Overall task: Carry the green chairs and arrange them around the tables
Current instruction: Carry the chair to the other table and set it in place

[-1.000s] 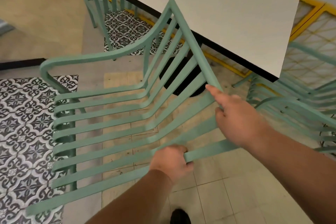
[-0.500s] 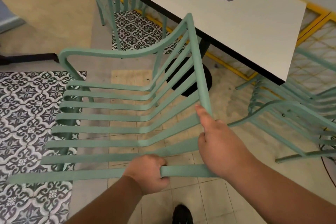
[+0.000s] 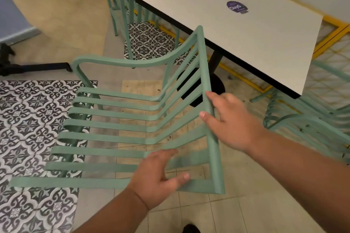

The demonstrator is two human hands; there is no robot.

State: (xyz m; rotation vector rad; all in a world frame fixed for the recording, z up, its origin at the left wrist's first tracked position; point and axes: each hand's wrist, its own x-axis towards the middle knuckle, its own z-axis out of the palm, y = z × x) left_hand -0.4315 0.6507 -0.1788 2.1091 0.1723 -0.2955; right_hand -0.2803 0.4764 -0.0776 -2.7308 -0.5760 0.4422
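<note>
Blurring softens both hands, yet the left hand [image 3: 159,174] shows loose, spread fingers lying over the chair [image 3: 132,119] slats without gripping, and the right hand [image 3: 233,121] rests flat and slack against the chair's top rail, thumb on the near side. A purple sticker [image 3: 236,7] on the bench [image 3: 246,30], beyond the right hand, reads something like "Clay", the rest too small to tell. The chair sits directly under both hands beside the bench's black base, with a second chair [image 3: 310,119] cut off right of the right hand, another [image 3: 128,5] beyond, and a shoe tip [image 3: 191,229] below the hands.
</note>
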